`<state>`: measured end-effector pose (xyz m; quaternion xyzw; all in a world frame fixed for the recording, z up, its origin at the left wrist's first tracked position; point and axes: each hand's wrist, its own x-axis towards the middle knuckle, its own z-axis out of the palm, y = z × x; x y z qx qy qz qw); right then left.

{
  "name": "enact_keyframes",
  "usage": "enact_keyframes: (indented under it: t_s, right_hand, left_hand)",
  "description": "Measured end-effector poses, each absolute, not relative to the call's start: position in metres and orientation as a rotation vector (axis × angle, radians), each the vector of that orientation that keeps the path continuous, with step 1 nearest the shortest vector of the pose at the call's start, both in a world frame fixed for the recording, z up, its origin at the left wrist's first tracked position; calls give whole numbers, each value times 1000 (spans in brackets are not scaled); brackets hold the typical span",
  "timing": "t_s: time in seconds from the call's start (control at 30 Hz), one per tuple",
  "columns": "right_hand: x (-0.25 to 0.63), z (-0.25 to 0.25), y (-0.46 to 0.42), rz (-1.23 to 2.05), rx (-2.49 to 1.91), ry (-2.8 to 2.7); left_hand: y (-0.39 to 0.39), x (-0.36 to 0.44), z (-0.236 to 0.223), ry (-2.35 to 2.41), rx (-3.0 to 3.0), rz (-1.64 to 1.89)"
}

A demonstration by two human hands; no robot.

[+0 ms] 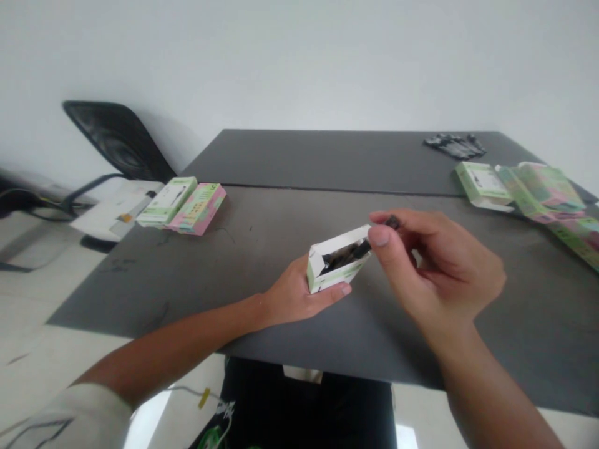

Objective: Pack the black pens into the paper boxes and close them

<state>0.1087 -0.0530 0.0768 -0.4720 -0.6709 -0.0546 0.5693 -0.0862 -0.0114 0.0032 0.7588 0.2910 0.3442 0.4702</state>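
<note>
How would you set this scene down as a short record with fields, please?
Left hand: holds an open box, dark items inside
Right hand: pinches a dark stick, one end at the box's opening
Table, left: white-green box beside pink-green box
Table, right: pale box next to jumbled green-pink packaging
Table, far right: bunch of dark sticks
Beyond table, left: black chair

Goes bare in left hand (299, 298) and right hand (444, 265), with a pale sleeve (93, 408) and black clothing (313, 411).
Wears the sleeve short and loose on the left arm (187, 340), with thin dark lines (56, 431) on the pale cloth; shows a small white marking (225, 409) and bright green print (213, 436) on the black clothing, beside a thin pale cable (180, 389) with a yellow tag (204, 397).
</note>
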Motion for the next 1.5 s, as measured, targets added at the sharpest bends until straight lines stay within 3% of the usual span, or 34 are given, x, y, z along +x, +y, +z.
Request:
enact_keyframes:
  t_s: [0.63,0.83,0.97,1.1,1.5]
  right_hand:
    - [118,76,-52,-160,-963,-1695]
    - [129,57,-43,-308,-869,-1496]
    - [132,41,-24,-165,-841,-1402]
    - [135,26,-4,-56,-809,-1347]
    - [167,-17,30,47,-1233,-1422]
  left_hand:
    - [-12,-87,-1,667,1859,874]
    - [-12,-95,-6,605,2129,1157]
    - [-4,-103,5,646,2213,1362]
    - [-6,-107,23,787,2181,1343]
    - [-7,-112,34,792,2120,1525]
